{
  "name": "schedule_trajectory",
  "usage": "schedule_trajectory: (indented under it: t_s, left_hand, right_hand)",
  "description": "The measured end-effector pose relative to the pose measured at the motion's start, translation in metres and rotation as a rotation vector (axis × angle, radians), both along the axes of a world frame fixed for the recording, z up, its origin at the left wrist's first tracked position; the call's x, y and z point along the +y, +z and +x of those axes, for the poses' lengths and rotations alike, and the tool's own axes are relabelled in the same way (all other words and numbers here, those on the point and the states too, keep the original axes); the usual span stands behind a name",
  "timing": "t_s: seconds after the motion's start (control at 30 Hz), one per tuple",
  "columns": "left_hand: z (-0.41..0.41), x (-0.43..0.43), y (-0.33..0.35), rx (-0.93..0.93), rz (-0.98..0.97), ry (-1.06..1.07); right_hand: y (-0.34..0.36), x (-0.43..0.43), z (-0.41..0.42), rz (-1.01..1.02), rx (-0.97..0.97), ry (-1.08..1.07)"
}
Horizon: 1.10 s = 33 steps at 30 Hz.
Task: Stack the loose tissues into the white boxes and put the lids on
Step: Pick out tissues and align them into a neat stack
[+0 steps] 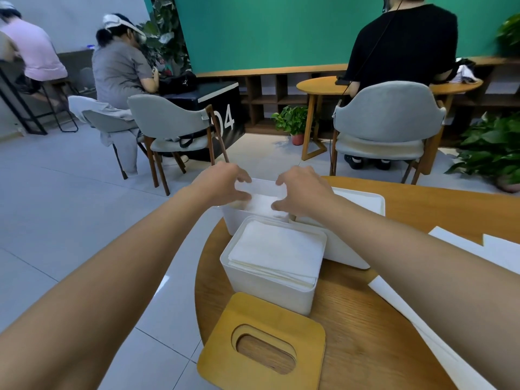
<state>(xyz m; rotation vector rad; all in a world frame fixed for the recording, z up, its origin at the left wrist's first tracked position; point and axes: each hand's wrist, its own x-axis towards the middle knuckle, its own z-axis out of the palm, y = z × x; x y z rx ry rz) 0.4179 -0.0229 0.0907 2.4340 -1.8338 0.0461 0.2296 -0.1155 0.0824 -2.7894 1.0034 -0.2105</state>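
Both my hands reach over the far white box (235, 220) at the table's far left edge. My left hand (225, 182) and my right hand (304, 190) each pinch an end of a white tissue stack (263, 202) that sits in the box's open top. A nearer white box (270, 288) stands open, filled to the rim with folded tissues (277, 253). A wooden lid with an oval slot (263, 347) lies flat on the table in front of it. A third white box (346, 254) lies behind my right forearm, partly hidden.
The round wooden table (365, 319) holds a white tray or lid (363, 199) at the back and loose white sheets (478, 249) on the right. Beyond stand grey chairs (174, 122), seated people (121, 68) and potted plants (292, 119).
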Motion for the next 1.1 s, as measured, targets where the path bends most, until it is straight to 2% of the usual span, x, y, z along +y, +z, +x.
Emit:
schedule_trajectory:
  t_s: [0.2,0.53,0.83,1.1]
  left_hand:
    - [-0.049,0.018,0.025,0.097,-0.126,-0.107]
    - [-0.185,0.011,0.025,0.253,-0.159,-0.339]
    - [-0.294,-0.024,-0.038,0.293,-0.04,-0.474]
    - [-0.348,-0.049,-0.088,0.352,0.107,-0.458]
  right_hand:
    - [0.014,0.01,-0.06,0.161,-0.207,0.095]
    - [0.014,0.022,-0.215,0.109,-0.282,-0.009]
    - [-0.043,0.018,-0.353,0.175,-0.129,-0.171]
    - [-0.081,0.014,-0.402,0.203,-0.136,-0.259]
